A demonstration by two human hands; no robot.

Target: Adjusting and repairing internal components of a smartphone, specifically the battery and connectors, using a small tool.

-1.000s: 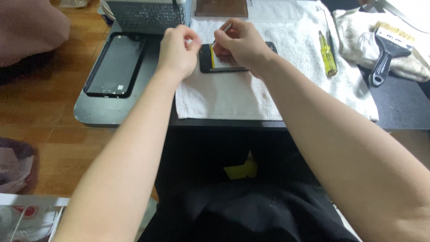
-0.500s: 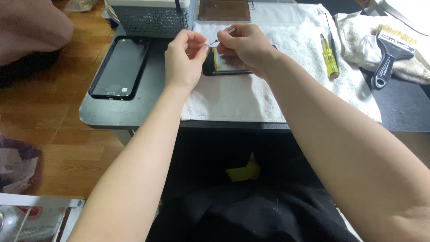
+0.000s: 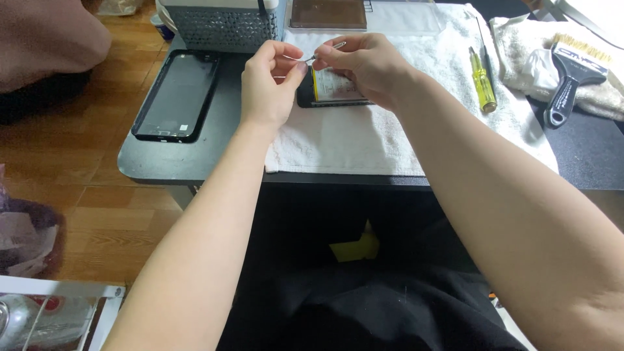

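My right hand [image 3: 367,65] grips thin metal tweezers [image 3: 323,55] just above an opened phone [image 3: 335,91], which shows a pale battery. The phone lies on a white towel [image 3: 364,140]. My left hand [image 3: 268,81] is beside it, with thumb and forefinger pinched on the tweezers' tip. Anything tiny held there is too small to see. Both hands hover at the towel's far left part, and the right one hides part of the phone.
A black phone screen [image 3: 177,95] lies on the grey table [image 3: 195,166] to the left. At the back stand a grey perforated basket [image 3: 224,26] and a brown panel [image 3: 328,13]. A yellow screwdriver [image 3: 482,79] and a black-handled brush [image 3: 567,88] lie to the right. Someone's clothed knee [image 3: 45,39] is at far left.
Both hands have risen slightly off the phone and met at the tweezers. The left fingers have closed on the tip.
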